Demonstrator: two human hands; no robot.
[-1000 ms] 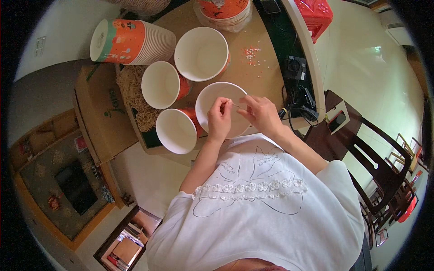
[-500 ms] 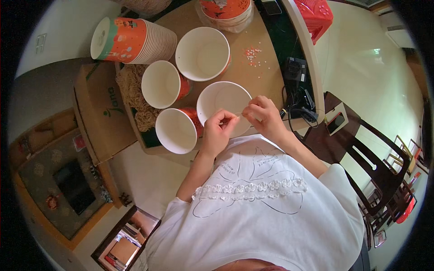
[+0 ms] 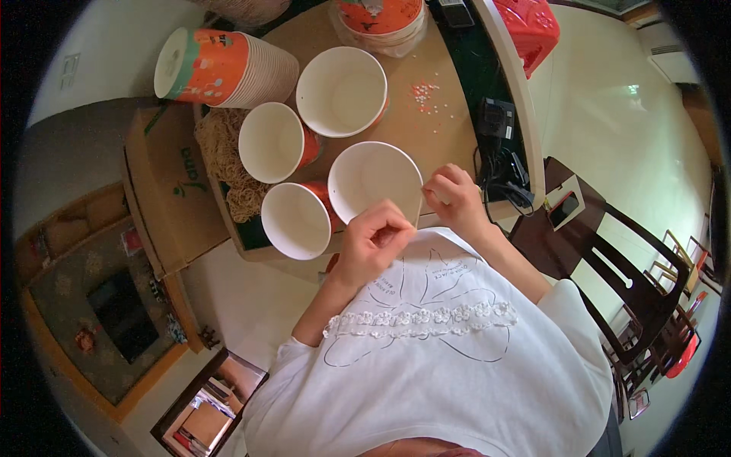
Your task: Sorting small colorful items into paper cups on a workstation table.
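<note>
My left hand is closed in a pinch at the front rim of a large white paper bucket. My right hand pinches just off the bucket's right side, higher than the left. A pale, thin bit shows at the left fingertips, but what either hand holds is too fine to make out. The bucket stands upright with its mouth up. Around it are three more open paper tubs: a large one behind, a smaller one to the left, and another at front left.
A stack of orange and green paper buckets lies at the back left. Tan twine fills the space beside a cardboard box. Small beads are scattered on the brown board. A black adapter with cables lies at the right edge.
My hands have drawn apart: the left has come down nearer my shirt, and the right has shifted slightly right. The bucket before me has shifted slightly left.
</note>
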